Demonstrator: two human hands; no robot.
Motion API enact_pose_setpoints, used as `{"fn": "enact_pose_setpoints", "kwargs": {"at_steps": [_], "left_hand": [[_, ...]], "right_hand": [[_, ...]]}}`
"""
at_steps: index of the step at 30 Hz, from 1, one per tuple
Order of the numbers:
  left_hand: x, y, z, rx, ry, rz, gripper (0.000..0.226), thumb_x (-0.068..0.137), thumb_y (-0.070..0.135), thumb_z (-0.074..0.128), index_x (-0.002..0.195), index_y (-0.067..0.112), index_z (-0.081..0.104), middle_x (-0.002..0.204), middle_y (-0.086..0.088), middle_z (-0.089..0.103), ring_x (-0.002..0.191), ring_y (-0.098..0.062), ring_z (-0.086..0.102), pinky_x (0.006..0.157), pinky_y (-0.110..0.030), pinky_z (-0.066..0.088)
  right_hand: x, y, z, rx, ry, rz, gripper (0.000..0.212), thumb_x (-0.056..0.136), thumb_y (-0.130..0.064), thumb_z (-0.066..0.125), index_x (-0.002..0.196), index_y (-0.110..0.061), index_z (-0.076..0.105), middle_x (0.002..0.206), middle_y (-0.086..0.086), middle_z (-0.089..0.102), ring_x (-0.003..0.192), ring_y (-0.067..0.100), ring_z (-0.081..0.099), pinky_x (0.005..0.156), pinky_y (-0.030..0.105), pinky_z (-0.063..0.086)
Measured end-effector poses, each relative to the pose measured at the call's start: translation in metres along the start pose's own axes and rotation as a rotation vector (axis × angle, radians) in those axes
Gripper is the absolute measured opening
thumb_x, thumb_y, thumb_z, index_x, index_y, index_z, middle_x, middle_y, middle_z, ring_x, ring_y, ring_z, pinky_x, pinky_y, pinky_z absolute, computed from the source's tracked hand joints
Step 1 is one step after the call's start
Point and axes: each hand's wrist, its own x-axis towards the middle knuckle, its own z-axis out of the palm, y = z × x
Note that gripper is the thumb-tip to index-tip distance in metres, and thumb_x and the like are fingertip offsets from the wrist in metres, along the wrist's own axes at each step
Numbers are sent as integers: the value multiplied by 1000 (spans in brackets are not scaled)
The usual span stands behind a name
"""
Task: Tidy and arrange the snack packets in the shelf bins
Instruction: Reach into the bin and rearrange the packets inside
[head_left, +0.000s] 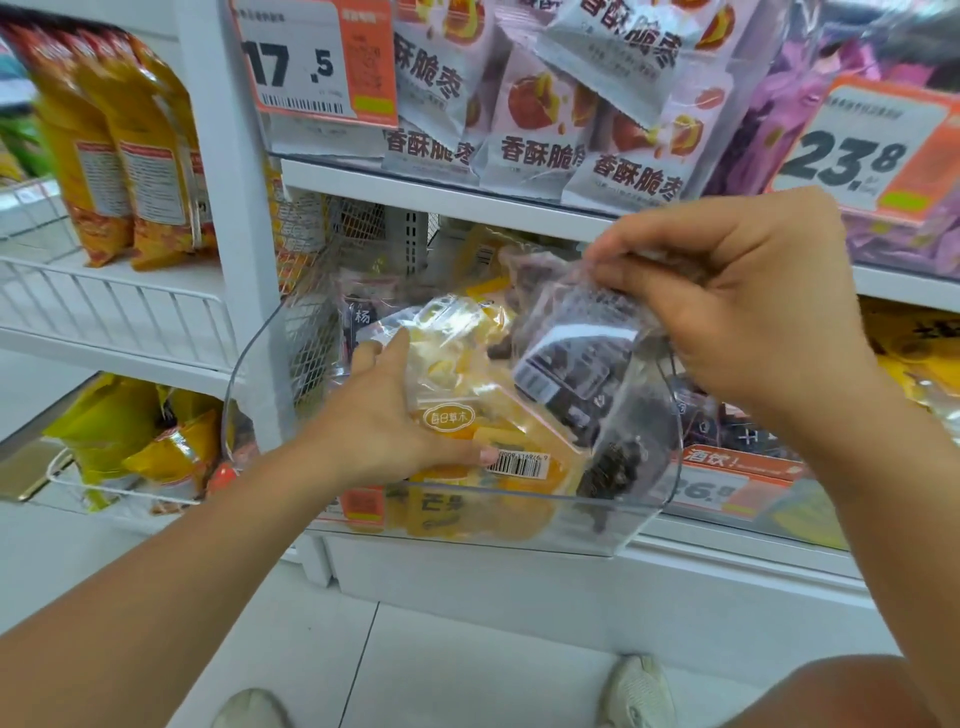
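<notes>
Head view: a clear plastic bin (644, 499) is seen at the shelf front, approx. centre of frame. In it lie yellow dried-fruit packets and darker ones. A yellow packet (467, 395) w/ clear film is held from the left by the left hand (384, 421): thumb laid along the bottom edge beside a white barcode sticker, fingers reaching under/behind the pack, mostly hidden. An oval logo w/ Chinese characters is printed on its front; too small to be read w/ certainty. A dark-fruit packet (576, 358) is pinched at its top edge by the right hand (727, 291), fingers curled tight on the film; it hangs above the bin, its lower part inside it, just right of the yellow pack and touching it. A white label w/ barcode and small print is carried on it, text blurred.

Upper shelf: another clear bin is filled w/ grey-white pouches (535, 140) marked 香酥脆枣, red fruit pictured. A price tag (311, 62) reading 17.5 is fixed at its left; a second tag (862, 150) reads 23.8, in front of purple packets (779, 98). Left side: orange-yellow bags (124, 150) are stood in a white wire rack (119, 306); more yellow bags lie on the tier below. Two pale shoes are seen on the floor tiles.
</notes>
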Motion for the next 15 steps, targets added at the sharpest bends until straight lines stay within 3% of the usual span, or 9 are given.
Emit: {"fn": "enact_pose_setpoints", "kwargs": {"at_steps": [3, 6, 9, 13, 15], "left_hand": [[9, -2, 10, -105, 51, 139, 144, 26, 86, 81, 152, 33, 35, 153, 12, 33, 137, -12, 39, 114, -36, 39], [10, -6, 9, -345, 7, 227, 141, 28, 60, 99, 151, 32, 35, 149, 9, 43, 133, -9, 48, 108, -33, 45], [5, -23, -8, -504, -101, 232, 120, 43, 30, 104, 145, 30, 42, 135, 7, 61, 123, -9, 59, 97, -26, 54], [-8, -55, -49, -633, -189, 116, 124, 35, 44, 103, 143, 45, 42, 153, 10, 44, 140, -8, 42, 114, -41, 42], [-24, -53, -58, -658, -215, 144, 133, 32, 51, 101, 148, 41, 37, 154, 12, 42, 139, -8, 44, 116, -42, 39]], "right_hand": [[5, 4, 26, 136, 36, 84, 17, 84, -5, 76, 96, -16, 77, 86, -12, 72, 84, 2, 72, 80, 16, 55], [8, 5, 47, 207, 12, 104, 15, 84, -2, 75, 92, -13, 78, 84, -10, 73, 84, 3, 72, 80, 17, 55], [12, 3, 57, 341, 75, 136, 20, 83, 1, 75, 88, -18, 76, 82, -13, 74, 81, 1, 71, 79, 15, 52], [18, 3, 79, 511, 79, 225, 23, 84, 1, 74, 84, -22, 75, 79, -11, 76, 79, 5, 72, 77, 17, 53], [21, 6, 92, 533, 35, 282, 21, 83, 1, 75, 84, -20, 76, 79, -8, 77, 77, 6, 71, 76, 18, 54]]}}
